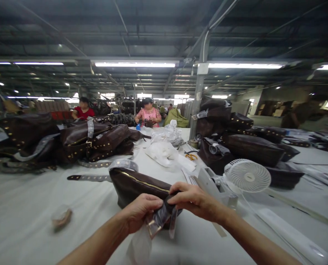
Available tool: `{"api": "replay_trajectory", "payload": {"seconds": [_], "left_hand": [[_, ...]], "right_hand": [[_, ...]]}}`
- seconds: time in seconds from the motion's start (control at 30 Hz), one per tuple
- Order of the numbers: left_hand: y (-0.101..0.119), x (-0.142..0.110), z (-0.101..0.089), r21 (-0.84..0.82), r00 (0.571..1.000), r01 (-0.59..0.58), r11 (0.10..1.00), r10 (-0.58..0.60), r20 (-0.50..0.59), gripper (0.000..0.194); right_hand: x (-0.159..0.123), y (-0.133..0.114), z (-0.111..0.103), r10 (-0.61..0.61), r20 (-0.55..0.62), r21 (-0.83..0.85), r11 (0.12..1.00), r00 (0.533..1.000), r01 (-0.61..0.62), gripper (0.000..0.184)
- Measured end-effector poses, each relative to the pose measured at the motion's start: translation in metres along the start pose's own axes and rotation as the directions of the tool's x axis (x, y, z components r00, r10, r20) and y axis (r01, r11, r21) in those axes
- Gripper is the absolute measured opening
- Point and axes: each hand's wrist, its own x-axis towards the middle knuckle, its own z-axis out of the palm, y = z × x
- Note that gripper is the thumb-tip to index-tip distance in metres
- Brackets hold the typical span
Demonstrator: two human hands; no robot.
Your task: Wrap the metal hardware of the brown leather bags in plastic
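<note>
Left hand (144, 211) and right hand (188, 198) pinch plastic-wrapped buckle strap (161, 215) at brown zip bag (138, 184), near worktop front edge.

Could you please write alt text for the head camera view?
Two bare hands, left and right, handle a plastic-wrapped strap at the end of a dark brown zippered bag on a white table, with more brown bags and a white fan beyond.
</note>
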Motion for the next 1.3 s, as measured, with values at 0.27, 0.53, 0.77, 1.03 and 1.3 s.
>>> {"api": "replay_trajectory", "payload": {"seconds": [0.27, 0.53, 0.77, 1.03, 1.3], "left_hand": [[-0.002, 0.001, 0.001, -0.023, 0.996, -0.054, 0.998, 0.053, -0.074, 0.038], [0.000, 0.001, 0.006, -0.023, 0.981, -0.132, 0.991, 0.127, -0.145, 0.040], [-0.007, 0.005, 0.007, -0.005, 0.976, -0.205, 0.979, 0.205, -0.072, 0.039], [-0.003, 0.009, 0.006, -0.025, 0.987, -0.157, 0.987, 0.156, -0.023, 0.039], [-0.001, 0.016, 0.012, -0.018, 0.997, 0.068, 0.998, -0.067, 0.028, 0.026]], "right_hand": [[-0.003, -0.007, 0.002, 0.023, 0.011, -0.017, 1.000, 1.000, -0.023, 0.029], [-0.002, -0.008, 0.004, 0.022, -0.013, 0.018, 1.000, 1.000, -0.022, 0.025], [0.001, -0.014, 0.006, 0.038, 0.030, -0.059, 0.998, 0.999, -0.036, 0.028], [0.003, -0.017, 0.006, 0.031, 0.070, -0.070, 0.997, 0.997, -0.026, 0.035], [0.005, -0.023, 0.012, 0.036, 0.047, -0.165, 0.986, 0.998, -0.028, 0.035]]}}
